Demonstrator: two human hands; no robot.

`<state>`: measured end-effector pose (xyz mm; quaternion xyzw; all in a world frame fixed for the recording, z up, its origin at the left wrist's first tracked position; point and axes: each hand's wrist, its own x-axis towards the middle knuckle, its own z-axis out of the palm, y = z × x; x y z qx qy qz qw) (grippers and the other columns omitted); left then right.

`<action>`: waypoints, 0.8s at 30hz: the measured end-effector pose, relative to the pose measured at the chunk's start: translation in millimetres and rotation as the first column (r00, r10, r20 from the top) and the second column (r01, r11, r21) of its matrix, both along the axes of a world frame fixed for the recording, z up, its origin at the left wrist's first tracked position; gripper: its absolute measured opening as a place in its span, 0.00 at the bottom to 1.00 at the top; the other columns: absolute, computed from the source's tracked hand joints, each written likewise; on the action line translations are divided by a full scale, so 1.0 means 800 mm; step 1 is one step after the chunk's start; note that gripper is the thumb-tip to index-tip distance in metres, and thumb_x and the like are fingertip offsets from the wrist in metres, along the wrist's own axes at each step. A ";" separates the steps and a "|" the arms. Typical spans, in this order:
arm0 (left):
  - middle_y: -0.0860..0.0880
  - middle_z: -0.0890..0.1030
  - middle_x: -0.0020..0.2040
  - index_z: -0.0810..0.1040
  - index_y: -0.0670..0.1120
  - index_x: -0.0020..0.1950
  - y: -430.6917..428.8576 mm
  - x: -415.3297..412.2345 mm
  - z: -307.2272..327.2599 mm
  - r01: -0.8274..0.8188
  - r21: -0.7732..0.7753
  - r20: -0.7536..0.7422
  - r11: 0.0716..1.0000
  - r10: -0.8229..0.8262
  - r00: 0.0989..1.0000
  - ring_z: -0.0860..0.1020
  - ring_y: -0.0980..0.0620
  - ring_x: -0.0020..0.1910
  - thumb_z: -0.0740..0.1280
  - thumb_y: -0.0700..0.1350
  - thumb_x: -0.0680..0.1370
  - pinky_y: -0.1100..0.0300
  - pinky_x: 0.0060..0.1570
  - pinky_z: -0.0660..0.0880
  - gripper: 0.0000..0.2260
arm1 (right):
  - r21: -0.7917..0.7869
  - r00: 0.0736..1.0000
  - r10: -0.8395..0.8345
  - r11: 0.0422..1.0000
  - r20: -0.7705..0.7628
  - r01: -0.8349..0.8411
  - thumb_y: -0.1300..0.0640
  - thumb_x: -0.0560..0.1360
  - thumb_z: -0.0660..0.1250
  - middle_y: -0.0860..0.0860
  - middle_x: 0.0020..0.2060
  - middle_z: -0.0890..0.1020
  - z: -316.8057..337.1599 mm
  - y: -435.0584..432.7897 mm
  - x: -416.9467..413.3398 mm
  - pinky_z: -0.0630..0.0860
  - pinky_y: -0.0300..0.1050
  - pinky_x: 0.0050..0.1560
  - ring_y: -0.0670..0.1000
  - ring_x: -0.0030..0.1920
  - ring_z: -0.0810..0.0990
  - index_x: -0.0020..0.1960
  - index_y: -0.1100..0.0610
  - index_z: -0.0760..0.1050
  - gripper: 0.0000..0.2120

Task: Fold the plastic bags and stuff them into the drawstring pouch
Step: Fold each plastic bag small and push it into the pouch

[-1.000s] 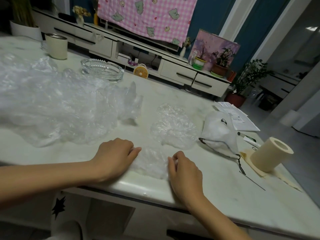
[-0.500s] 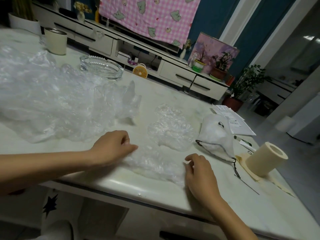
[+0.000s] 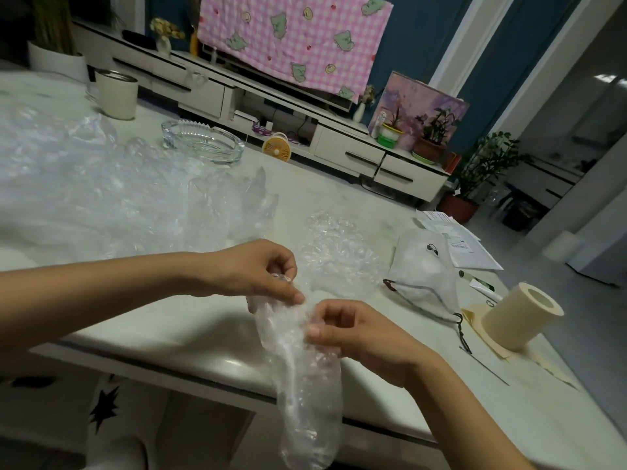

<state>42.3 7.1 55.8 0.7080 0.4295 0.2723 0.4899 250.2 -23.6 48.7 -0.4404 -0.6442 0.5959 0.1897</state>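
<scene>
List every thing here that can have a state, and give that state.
held plastic bag, unfolded, hanging from both hands past the table edge
left hand, pinching the bag's top
right hand, pinching the bag beside it
drawstring pouch, lying on the table, cord slack
loose bag pile, crumpled, unfolded
glass ashtray, empty
cup, upright

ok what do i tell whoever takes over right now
Left hand grips the top of a clear plastic bag; right hand pinches it below. The bag hangs over the table edge.
Drawstring pouch lies to the right. One crumpled bag sits beyond the hands, a loose pile of bags to the left.
Done: no folded bag in sight.
Left to do: fold this bag, stuff it, then the rest.
</scene>
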 end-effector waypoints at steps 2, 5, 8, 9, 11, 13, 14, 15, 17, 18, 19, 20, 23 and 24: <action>0.53 0.76 0.26 0.73 0.43 0.39 0.001 -0.003 0.005 -0.116 0.011 0.034 0.993 0.115 0.993 0.73 0.58 0.24 0.74 0.41 0.71 0.64 0.22 0.71 0.10 | 0.004 0.998 -0.054 0.999 -0.015 0.055 0.62 0.73 0.69 0.49 0.36 0.79 -0.002 -0.003 0.003 0.71 0.37 0.39 0.45 0.35 0.76 0.43 0.58 0.77 0.02; 0.50 0.83 0.40 0.75 0.41 0.50 0.004 -0.004 0.009 -0.305 -0.089 0.231 0.948 0.318 0.920 0.78 0.57 0.32 0.74 0.53 0.68 0.62 0.29 0.76 0.19 | 0.013 0.985 -0.165 0.986 -0.053 0.166 0.59 0.71 0.70 0.49 0.35 0.78 -0.002 -0.004 0.011 0.69 0.38 0.38 0.45 0.35 0.75 0.42 0.58 0.77 0.03; 0.44 0.83 0.54 0.76 0.42 0.58 -0.012 0.013 0.002 -0.061 -0.311 0.316 0.949 0.164 0.934 0.82 0.47 0.50 0.76 0.63 0.60 0.54 0.50 0.79 0.35 | 0.015 0.961 -0.251 0.967 -0.117 0.255 0.58 0.71 0.70 0.50 0.36 0.76 0.001 -0.006 0.016 0.71 0.38 0.39 0.45 0.36 0.74 0.43 0.58 0.77 0.04; 0.43 0.83 0.53 0.76 0.40 0.57 -0.023 0.023 -0.003 -0.009 -0.334 0.310 0.942 0.119 0.943 0.82 0.46 0.52 0.76 0.61 0.62 0.54 0.52 0.79 0.33 | 0.009 0.954 -0.267 0.963 -0.141 0.270 0.57 0.70 0.71 0.51 0.37 0.76 0.000 -0.006 0.016 0.71 0.40 0.41 0.46 0.37 0.75 0.43 0.58 0.77 0.05; 0.41 0.83 0.52 0.77 0.39 0.55 -0.035 0.043 -0.013 -0.038 -0.330 0.292 0.943 0.140 0.946 0.82 0.46 0.50 0.74 0.52 0.69 0.52 0.53 0.79 0.22 | 0.012 0.940 -0.291 0.955 -0.175 0.298 0.58 0.71 0.71 0.54 0.41 0.77 0.000 -0.007 0.020 0.72 0.44 0.44 0.49 0.41 0.76 0.43 0.57 0.77 0.04; 0.40 0.83 0.51 0.78 0.38 0.54 -0.040 0.056 -0.020 -0.114 -0.310 0.289 0.944 0.208 0.934 0.82 0.46 0.47 0.69 0.45 0.75 0.51 0.52 0.79 0.13 | 0.010 0.930 -0.310 0.948 -0.199 0.318 0.59 0.74 0.68 0.57 0.45 0.80 0.002 -0.007 0.020 0.75 0.47 0.49 0.53 0.46 0.80 0.46 0.59 0.78 0.03; 0.39 0.83 0.50 0.79 0.38 0.54 -0.040 0.059 -0.021 -0.131 -0.303 0.280 0.944 0.220 0.935 0.82 0.45 0.46 0.67 0.45 0.77 0.52 0.50 0.79 0.11 | 0.007 0.930 -0.300 0.951 -0.212 0.309 0.57 0.75 0.68 0.59 0.49 0.81 0.003 -0.008 0.020 0.76 0.50 0.52 0.55 0.49 0.81 0.50 0.61 0.78 0.08; 0.39 0.83 0.50 0.79 0.38 0.54 -0.041 0.062 -0.020 -0.140 -0.289 0.262 0.947 0.219 0.940 0.82 0.44 0.46 0.67 0.45 0.77 0.52 0.48 0.79 0.11 | 0.010 0.935 -0.279 0.958 -0.219 0.288 0.55 0.75 0.68 0.60 0.53 0.81 0.005 -0.009 0.020 0.77 0.53 0.56 0.58 0.53 0.81 0.54 0.63 0.77 0.13; 0.40 0.83 0.49 0.79 0.38 0.54 -0.042 0.067 -0.021 -0.130 -0.259 0.242 0.957 0.195 0.951 0.82 0.44 0.45 0.67 0.45 0.77 0.55 0.44 0.79 0.12 | 0.023 0.940 -0.256 0.963 -0.226 0.268 0.53 0.74 0.69 0.62 0.56 0.80 0.007 -0.012 0.016 0.76 0.56 0.59 0.61 0.56 0.80 0.59 0.64 0.75 0.19; 0.41 0.84 0.47 0.79 0.38 0.53 -0.043 0.070 -0.021 -0.120 -0.250 0.247 0.961 0.183 0.952 0.82 0.45 0.43 0.66 0.45 0.77 0.56 0.42 0.79 0.11 | 0.034 0.935 -0.267 0.959 -0.232 0.282 0.55 0.75 0.69 0.62 0.55 0.81 0.008 -0.013 0.015 0.76 0.55 0.59 0.61 0.55 0.81 0.59 0.64 0.76 0.17; 0.43 0.84 0.43 0.79 0.40 0.51 -0.044 0.070 -0.021 -0.115 -0.253 0.252 0.960 0.180 0.951 0.82 0.48 0.40 0.67 0.44 0.77 0.58 0.39 0.79 0.09 | 0.041 0.926 -0.288 0.951 -0.244 0.306 0.58 0.75 0.68 0.62 0.53 0.81 0.008 -0.012 0.013 0.76 0.53 0.57 0.60 0.52 0.81 0.57 0.63 0.77 0.13; 0.45 0.84 0.40 0.79 0.40 0.49 -0.044 0.071 -0.021 -0.109 -0.276 0.263 0.955 0.184 0.947 0.81 0.51 0.36 0.67 0.43 0.77 0.60 0.35 0.79 0.07 | 0.049 0.916 -0.312 0.941 -0.254 0.334 0.62 0.75 0.67 0.62 0.50 0.82 0.009 -0.012 0.011 0.77 0.51 0.54 0.58 0.49 0.82 0.55 0.62 0.79 0.09; 0.46 0.78 0.34 0.77 0.41 0.45 -0.038 0.070 -0.019 -0.046 -0.466 0.318 0.884 0.216 0.923 0.76 0.52 0.28 0.65 0.43 0.75 0.62 0.30 0.74 0.06 | 0.061 0.883 -0.372 0.913 -0.284 0.404 0.67 0.75 0.64 0.55 0.42 0.83 0.010 -0.011 0.013 0.76 0.45 0.45 0.52 0.41 0.80 0.48 0.57 0.82 0.10; 0.46 0.76 0.34 0.76 0.41 0.43 -0.036 0.069 -0.017 -0.001 -0.547 0.350 0.837 0.230 0.908 0.74 0.50 0.28 0.62 0.44 0.74 0.62 0.30 0.74 0.07 | 0.091 0.885 -0.370 0.908 -0.283 0.409 0.67 0.74 0.65 0.53 0.40 0.83 0.011 -0.011 0.015 0.76 0.43 0.43 0.51 0.40 0.80 0.45 0.56 0.83 0.10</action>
